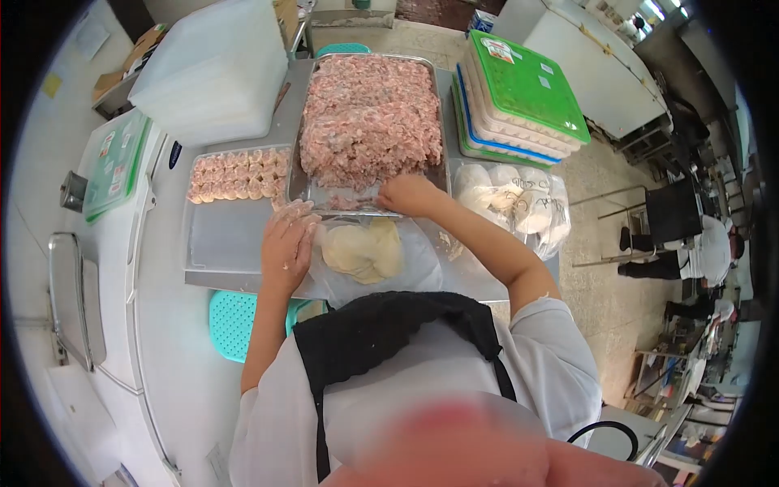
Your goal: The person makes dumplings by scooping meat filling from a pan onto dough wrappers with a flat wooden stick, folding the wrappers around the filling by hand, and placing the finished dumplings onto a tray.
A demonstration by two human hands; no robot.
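Observation:
A deep metal tray (445, 174) holds a large heap of pink minced filling (369, 122). At its near edge my right hand (406, 195) has its fingers closed low beside the filling; what they hold is too small to make out. My left hand (288, 243), smeared with a pale coating, is by the tray's near left corner, its fingers bent and what they hold hidden. Between my hands and my apron, pale round dough wrappers (361, 250) lie on clear plastic. To the left, rows of small filled pieces (239, 174) stand on a flat tray (227, 235).
Stacked green-lidded boxes (523, 89) stand at the back right, above a bag of white dough balls (515, 199). A tall translucent container stack (215, 73) is at the back left. A turquoise stool (234, 325) sits below the table. Another person (706, 252) is far right.

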